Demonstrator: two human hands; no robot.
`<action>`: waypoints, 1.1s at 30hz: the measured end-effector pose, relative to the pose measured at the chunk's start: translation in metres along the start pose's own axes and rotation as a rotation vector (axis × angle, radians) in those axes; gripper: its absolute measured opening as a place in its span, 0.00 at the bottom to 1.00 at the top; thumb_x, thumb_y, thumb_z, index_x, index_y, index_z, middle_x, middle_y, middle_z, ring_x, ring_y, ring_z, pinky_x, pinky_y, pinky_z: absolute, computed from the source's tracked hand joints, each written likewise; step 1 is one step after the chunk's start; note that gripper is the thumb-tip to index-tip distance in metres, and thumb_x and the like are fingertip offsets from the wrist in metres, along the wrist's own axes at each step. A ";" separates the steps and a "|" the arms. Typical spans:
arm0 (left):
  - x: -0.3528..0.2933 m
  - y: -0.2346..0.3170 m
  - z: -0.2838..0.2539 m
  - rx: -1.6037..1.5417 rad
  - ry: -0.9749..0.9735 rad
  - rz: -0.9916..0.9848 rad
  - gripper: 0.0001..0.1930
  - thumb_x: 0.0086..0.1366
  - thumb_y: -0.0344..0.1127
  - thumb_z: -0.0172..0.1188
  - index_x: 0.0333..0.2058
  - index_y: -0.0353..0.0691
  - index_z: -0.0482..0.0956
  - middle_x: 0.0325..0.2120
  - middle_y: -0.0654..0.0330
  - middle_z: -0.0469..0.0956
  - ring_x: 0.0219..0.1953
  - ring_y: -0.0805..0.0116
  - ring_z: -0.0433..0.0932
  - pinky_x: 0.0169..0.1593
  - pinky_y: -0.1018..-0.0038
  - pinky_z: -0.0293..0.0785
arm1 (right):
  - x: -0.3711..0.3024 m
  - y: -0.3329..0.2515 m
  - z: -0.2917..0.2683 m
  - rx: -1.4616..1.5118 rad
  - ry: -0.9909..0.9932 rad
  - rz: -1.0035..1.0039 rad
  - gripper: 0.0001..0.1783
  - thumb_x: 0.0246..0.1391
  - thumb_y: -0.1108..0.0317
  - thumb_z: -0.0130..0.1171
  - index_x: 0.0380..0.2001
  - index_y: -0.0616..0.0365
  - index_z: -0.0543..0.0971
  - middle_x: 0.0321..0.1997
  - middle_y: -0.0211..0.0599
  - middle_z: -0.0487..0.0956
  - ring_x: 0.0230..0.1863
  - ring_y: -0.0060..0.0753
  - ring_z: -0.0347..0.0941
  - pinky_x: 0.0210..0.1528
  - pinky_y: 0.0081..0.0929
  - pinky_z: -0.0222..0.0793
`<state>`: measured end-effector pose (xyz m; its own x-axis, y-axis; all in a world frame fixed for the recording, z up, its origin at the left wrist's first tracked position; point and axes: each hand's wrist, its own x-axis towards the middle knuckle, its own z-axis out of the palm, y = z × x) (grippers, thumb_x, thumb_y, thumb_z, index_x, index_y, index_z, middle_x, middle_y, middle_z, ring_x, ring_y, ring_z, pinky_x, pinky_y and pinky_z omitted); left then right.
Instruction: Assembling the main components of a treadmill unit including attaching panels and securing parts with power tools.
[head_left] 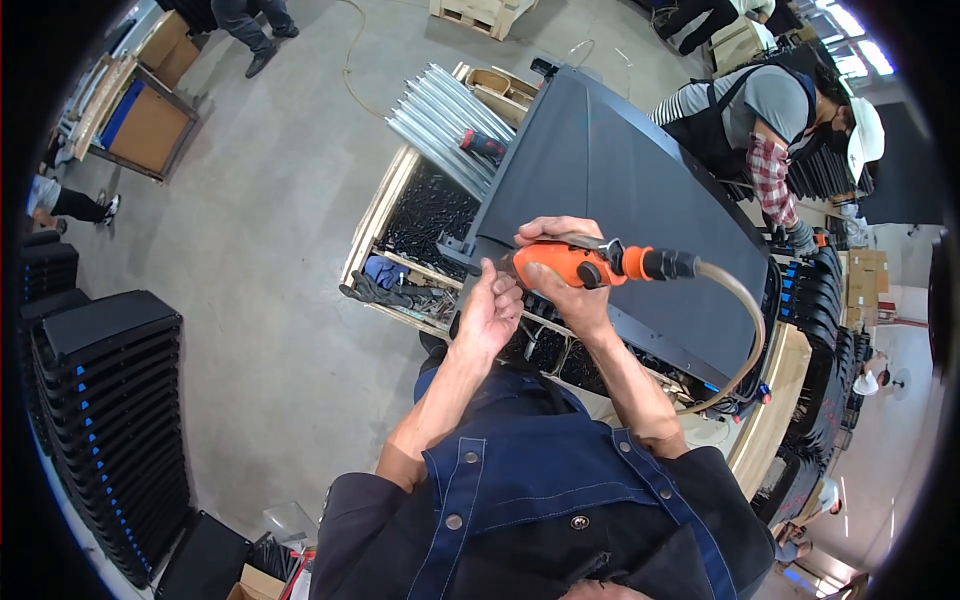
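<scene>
My right hand (576, 305) is wrapped round an orange air screwdriver (560, 264), held level with its nose to the left. A clear hose (748, 312) leaves its black rear coupling and curves down to the right. Just left of the tool's nose, my left hand (490, 315) is closed with the thumb up; what it pinches, if anything, is hidden. Both hands are over the near left corner of a large dark grey panel (620, 170). A dark bracket (455, 248) sticks out from that corner, close to my left fingertips.
Left of the panel, a wooden crate (375, 220) holds black screws, metal tubes (440, 125) and a red-and-black power tool (483, 145). Blue cloth (384, 270) lies at its near end. Stacked black parts (115, 400) stand at left. A co-worker (765, 120) leans in across the panel.
</scene>
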<state>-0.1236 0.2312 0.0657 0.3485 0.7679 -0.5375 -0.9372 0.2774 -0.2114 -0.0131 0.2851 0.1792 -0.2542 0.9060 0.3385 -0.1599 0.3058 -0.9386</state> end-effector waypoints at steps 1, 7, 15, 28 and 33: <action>0.000 0.002 -0.003 0.043 -0.009 -0.018 0.20 0.75 0.55 0.52 0.47 0.43 0.73 0.19 0.75 0.60 0.18 0.83 0.56 0.20 0.83 0.51 | 0.006 0.005 0.005 0.021 -0.037 0.021 0.26 0.51 0.79 0.70 0.51 0.60 0.70 0.49 0.50 0.79 0.52 0.42 0.80 0.55 0.43 0.81; -0.025 0.004 -0.020 0.312 0.024 -0.213 0.21 0.75 0.57 0.52 0.39 0.43 0.75 0.15 0.76 0.55 0.14 0.82 0.53 0.17 0.80 0.46 | 0.035 0.010 0.026 -0.067 -0.256 0.121 0.25 0.47 0.84 0.70 0.47 0.58 0.73 0.44 0.43 0.81 0.49 0.38 0.80 0.54 0.41 0.81; -0.046 0.003 -0.030 0.401 0.072 -0.296 0.20 0.75 0.56 0.54 0.36 0.43 0.75 0.15 0.75 0.57 0.14 0.82 0.53 0.17 0.81 0.45 | 0.027 0.007 0.042 -0.074 -0.217 0.190 0.18 0.45 0.82 0.67 0.41 0.57 0.77 0.43 0.35 0.82 0.49 0.31 0.80 0.55 0.33 0.78; -0.058 -0.032 -0.055 0.637 0.071 -0.205 0.21 0.76 0.52 0.53 0.38 0.36 0.75 0.16 0.72 0.59 0.16 0.80 0.55 0.20 0.79 0.47 | -0.012 -0.025 -0.008 -0.230 -0.021 0.043 0.40 0.48 0.65 0.77 0.63 0.59 0.70 0.65 0.46 0.72 0.61 0.47 0.76 0.58 0.43 0.79; -0.015 -0.076 -0.114 0.663 0.227 -0.329 0.20 0.74 0.51 0.56 0.46 0.38 0.78 0.26 0.68 0.71 0.27 0.75 0.69 0.31 0.76 0.66 | -0.119 -0.058 -0.084 -0.107 0.468 0.185 0.27 0.46 0.78 0.72 0.49 0.61 0.73 0.52 0.38 0.77 0.51 0.33 0.80 0.51 0.33 0.78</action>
<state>-0.0557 0.1333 -0.0031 0.5380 0.4687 -0.7006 -0.5721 0.8135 0.1048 0.1067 0.1846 0.1876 0.1895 0.9742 0.1225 -0.0484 0.1338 -0.9898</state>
